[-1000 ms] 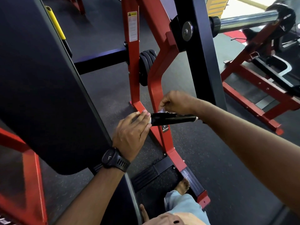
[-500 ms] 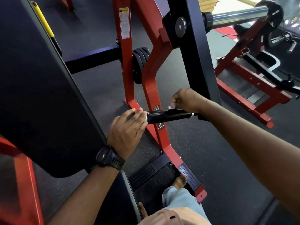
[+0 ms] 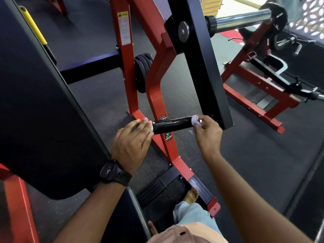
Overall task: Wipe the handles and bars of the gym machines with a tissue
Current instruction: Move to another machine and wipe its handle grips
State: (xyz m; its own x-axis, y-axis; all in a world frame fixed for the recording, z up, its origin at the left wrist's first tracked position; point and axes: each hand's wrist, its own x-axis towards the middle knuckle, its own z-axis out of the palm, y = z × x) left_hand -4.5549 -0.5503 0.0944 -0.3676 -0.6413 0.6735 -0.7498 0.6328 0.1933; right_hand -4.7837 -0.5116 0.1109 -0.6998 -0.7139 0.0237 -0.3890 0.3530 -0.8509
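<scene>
Your hands bracketed the black handle (image 3: 172,124): your left hand (image 3: 130,142) lay with straight fingers (image 3: 146,122) pressed against its free end, holding nothing, while your right hand (image 3: 207,133) pinched a wadded tissue (image 3: 195,119) against the inner end, just beside the black lever arm (image 3: 201,67). The grip ran level in front of the red frame (image 3: 154,95) and looked glossy, perhaps damp. As I judged it, you were at 1 end of a wiping stroke. To do it well, the wad needed to wrap further round the grip, since a small pinch touched only the top; 1 pass along the length would have left the underside unwiped. Bracing with the left hand suited the job, as the arm probably swings on its pivot. The joint where handle met arm deserved a turn, and the chrome bar (image 3: 243,20) up behind stood as a later job.
</scene>
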